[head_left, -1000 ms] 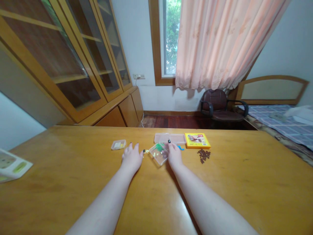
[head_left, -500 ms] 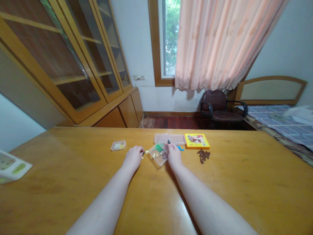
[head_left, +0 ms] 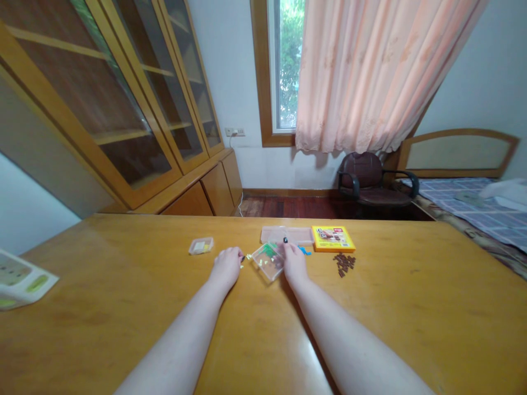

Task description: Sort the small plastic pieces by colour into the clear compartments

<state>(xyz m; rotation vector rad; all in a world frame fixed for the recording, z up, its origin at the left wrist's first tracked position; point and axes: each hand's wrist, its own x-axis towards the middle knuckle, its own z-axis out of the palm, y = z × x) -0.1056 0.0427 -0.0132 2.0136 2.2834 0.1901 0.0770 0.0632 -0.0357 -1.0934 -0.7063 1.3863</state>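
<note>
My right hand (head_left: 295, 263) is closed on the edge of a clear plastic box (head_left: 269, 274), which is tilted above the table. Pale yellow pieces and green pieces (head_left: 268, 250) show in or through the box; I cannot tell which. Just left of it, my left hand (head_left: 226, 266) rests on the table with its fingers curled together. Small pale yellow pieces (head_left: 248, 257) lie by its fingertips, and whether one is pinched there is hidden. Some blue pieces (head_left: 304, 250) lie just beyond my right hand.
A pink-tinted clear tray (head_left: 300, 235) and a yellow box (head_left: 333, 238) stand near the table's far edge. A pile of brown pieces (head_left: 343, 263) lies right of my hands. On the left are a small clear case (head_left: 201, 246) and a white power strip (head_left: 24, 280).
The view has shifted very slightly. Both hands and the clear box hold nearly the same places.
</note>
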